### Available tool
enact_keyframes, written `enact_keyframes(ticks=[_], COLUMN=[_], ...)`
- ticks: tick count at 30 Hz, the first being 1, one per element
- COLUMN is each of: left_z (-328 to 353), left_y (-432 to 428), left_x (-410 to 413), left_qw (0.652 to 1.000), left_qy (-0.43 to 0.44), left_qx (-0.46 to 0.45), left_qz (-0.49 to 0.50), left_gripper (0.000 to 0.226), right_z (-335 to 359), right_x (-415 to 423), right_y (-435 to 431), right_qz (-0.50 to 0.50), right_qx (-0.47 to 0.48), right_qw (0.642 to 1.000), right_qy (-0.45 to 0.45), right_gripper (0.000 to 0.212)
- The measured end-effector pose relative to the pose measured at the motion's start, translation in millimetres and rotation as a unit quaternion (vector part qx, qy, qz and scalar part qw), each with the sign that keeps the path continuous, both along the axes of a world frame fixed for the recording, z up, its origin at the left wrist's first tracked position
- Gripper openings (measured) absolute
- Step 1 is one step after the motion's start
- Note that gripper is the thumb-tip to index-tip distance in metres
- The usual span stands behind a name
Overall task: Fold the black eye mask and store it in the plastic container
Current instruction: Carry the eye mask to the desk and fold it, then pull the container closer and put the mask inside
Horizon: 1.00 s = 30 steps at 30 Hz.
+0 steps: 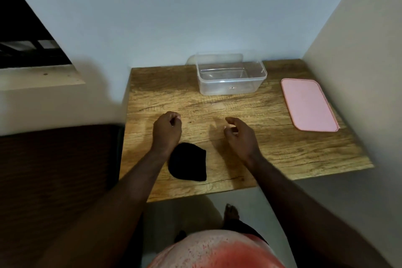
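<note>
**Mask folded on the tabletop, container waiting open**

The black eye mask (pixel 188 162) lay near the front edge of the tabletop (pixel 272 154), toward its left side, and it showed a rounded half-shape with one straight edge on the right (which read as already folded once). Neither hand held it. The left hand (pixel 167 129) hovered just beyond the mask with its fingers (pixel 175 116) curled in loosely on nothing visible; the left forearm crossed the mask's left margin. The right hand (pixel 239 135) hung over the middle of the tabletop, well right of the mask, its fingers half open and empty.

The plastic container (pixel 231 76) stood at the back edge, uncovered and apparently empty, with the pink lid (pixel 309 105) lying flat beside the right edge.

The folding step looked done, or nearly so. The next move would call for pinching the mask so the fold stayed shut, then carrying it to the back edge and lowering it into the container.
</note>
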<state>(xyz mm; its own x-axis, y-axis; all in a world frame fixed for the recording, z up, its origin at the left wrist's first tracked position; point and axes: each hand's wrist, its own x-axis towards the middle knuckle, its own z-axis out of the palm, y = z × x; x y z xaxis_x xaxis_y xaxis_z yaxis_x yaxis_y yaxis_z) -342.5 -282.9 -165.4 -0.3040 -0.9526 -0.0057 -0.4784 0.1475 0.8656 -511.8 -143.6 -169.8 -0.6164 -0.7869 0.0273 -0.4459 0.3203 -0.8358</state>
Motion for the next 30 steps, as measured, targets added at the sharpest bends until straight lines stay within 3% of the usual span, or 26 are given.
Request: enact_keyframes(ticks=[5, 8, 12, 17, 21, 24, 30], left_z=[13, 20, 36, 48, 49, 47, 46], left_y=[-13, -24, -40, -54, -61, -70, -74], left_x=[-46, -71, -101, -132, -150, -150, -137], left_qw=[0.986, 0.961, 0.923, 0.897, 0.864, 0.835, 0.855], left_qy=[-0.045, -0.112, -0.172, -0.264, -0.359, -0.406, -0.373], left_qx=[-0.121, -0.199, -0.276, -0.285, -0.271, -0.279, -0.271], left_qz=[-0.104, -0.157, -0.205, -0.212, -0.226, -0.244, -0.238], left_gripper=[0.016, 0.028, 0.045, 0.059, 0.064, 0.051, 0.028], right_z=[24, 32, 41, 41, 40, 45, 45], right_x=[-48, -79, -115, -143, -156, -161, -156], right_y=[-24, -39, -62, -86, -103, -116, -123], right_qz=[-0.004, 0.022, 0.061, 0.141, 0.182, 0.19, 0.205], right_qx=[0.003, 0.024, 0.056, 0.132, 0.151, 0.171, 0.168], right_qw=[0.999, 0.989, 0.96, 0.91, 0.897, 0.9, 0.902], right_qy=[0.053, 0.141, 0.268, 0.368, 0.373, 0.354, 0.342], right_gripper=[0.042, 0.047, 0.057, 0.06, 0.041, 0.025, 0.027])
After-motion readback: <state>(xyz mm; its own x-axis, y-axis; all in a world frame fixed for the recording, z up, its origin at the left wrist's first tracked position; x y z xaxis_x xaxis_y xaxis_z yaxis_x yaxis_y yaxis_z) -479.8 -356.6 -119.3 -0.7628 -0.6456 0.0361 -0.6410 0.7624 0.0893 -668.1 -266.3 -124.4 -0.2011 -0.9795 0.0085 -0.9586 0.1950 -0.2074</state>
